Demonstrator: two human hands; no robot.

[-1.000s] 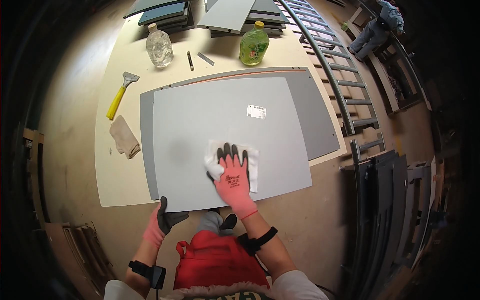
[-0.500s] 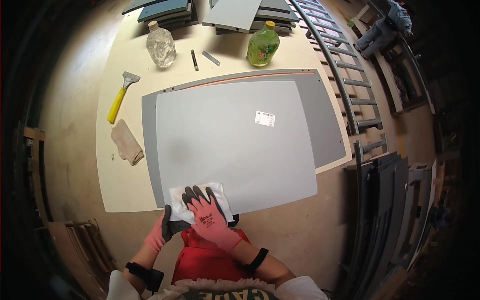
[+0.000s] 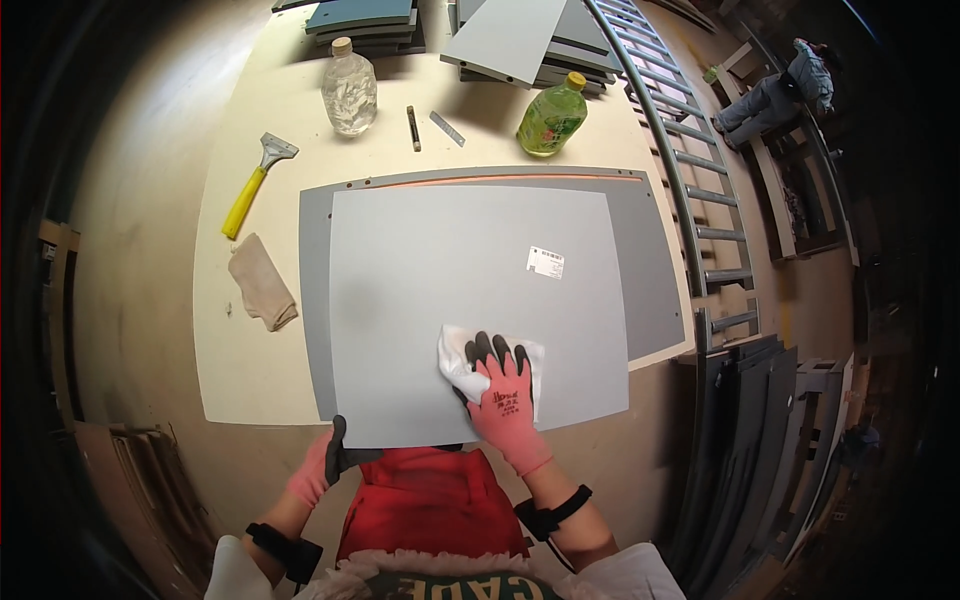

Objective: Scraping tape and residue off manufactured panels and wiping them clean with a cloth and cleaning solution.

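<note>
A light grey panel [image 3: 430, 270] with a white label [image 3: 545, 262] lies in front of me on a larger, darker grey panel [image 3: 655, 280]. My right hand [image 3: 502, 390], in a pink glove with black fingertips, presses a white cloth [image 3: 535, 362] onto the light panel near its front edge. Its fingers are spread over the cloth, and a fold bunches by the thumb. At the near left corner, my left hand [image 3: 330, 462], gloved alike, grips the light panel, thumb up beside the corner and fingers partly hidden under the edge.
On the cream table [image 3: 250, 375] lie a folded beige cloth [image 3: 262, 283], a yellow-handled scraper [image 3: 250, 195], a marker [image 3: 413, 128] and a small ruler [image 3: 447, 129]. A clear bottle [image 3: 350, 90], a green bottle [image 3: 552, 118] and stacked panels [image 3: 505, 40] stand beyond. A roller conveyor [image 3: 700, 160] runs at right.
My right hand has slid the white cloth rightward and slightly away from me across the light panel. My left hand stays at the near left corner. The view has shifted a little.
</note>
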